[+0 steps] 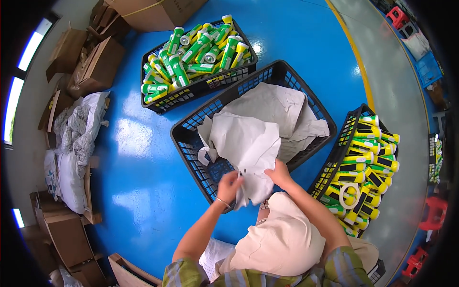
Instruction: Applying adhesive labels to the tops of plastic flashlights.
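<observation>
Blue floor (138,167). Left hand (227,187), right hand (280,174) pinching white paper (248,138); beyond fingertips, grey sheet (279,107) partly covers black crate (224,97); mesh base (219,170) nearest left fingers uncovered.

Creased and off-white, a loose sheet (246,138) slopes across a black basket (190,162), gripped at 2 spots along its near part (the left one bunched into folds), its lower end reaching the near rim.

The glossy blue floor (136,167) bore a middle black crate (281,71), a far crate (205,87), a right-hand crate (339,147) and a cardboard box (160,15).
</observation>
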`<state>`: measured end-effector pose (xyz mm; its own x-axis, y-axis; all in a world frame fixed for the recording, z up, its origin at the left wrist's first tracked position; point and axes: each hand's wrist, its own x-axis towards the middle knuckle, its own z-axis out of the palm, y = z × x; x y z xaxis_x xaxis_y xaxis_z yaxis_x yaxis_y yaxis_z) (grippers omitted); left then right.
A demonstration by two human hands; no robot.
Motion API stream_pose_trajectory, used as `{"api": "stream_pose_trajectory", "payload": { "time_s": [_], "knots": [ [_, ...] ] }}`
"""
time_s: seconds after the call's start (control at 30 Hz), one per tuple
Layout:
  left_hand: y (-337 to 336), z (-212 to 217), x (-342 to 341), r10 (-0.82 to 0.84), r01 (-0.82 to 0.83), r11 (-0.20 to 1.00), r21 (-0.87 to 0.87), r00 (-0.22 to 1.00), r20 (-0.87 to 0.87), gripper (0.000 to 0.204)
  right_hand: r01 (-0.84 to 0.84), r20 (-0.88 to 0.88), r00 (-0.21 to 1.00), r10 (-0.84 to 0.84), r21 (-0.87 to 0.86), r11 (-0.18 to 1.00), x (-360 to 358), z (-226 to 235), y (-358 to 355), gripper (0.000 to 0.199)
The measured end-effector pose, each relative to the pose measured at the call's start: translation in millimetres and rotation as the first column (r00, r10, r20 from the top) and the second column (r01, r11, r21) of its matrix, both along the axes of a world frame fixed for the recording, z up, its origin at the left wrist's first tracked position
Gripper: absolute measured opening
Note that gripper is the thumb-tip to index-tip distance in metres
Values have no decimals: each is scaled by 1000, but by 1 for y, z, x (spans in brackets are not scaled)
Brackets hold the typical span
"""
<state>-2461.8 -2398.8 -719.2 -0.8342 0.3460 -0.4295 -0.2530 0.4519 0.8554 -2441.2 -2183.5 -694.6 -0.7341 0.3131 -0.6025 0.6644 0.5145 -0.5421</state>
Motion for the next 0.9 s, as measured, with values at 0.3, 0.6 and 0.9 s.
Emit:
{"api": "stream_pose_trajectory", "payload": {
  "time_s": [0.3, 0.6, 0.9],
  "knots": [
    [20, -34, -134, 535, -610, 635, 473, 790, 299, 37, 118, -33, 965, -259, -831, 544, 29, 30, 22, 41],
    [-99, -6, -190, 475, -491, 813, -313, 870, -132, 43, -147, -99, 988, 120, -341, 929, -5, -43, -61, 38],
    [3, 1, -123, -437, -188, 643, -742, 705, -558, 80, -369, 20, 926, 376, -153, 917, -2, -31, -82, 43]
  ]
}}
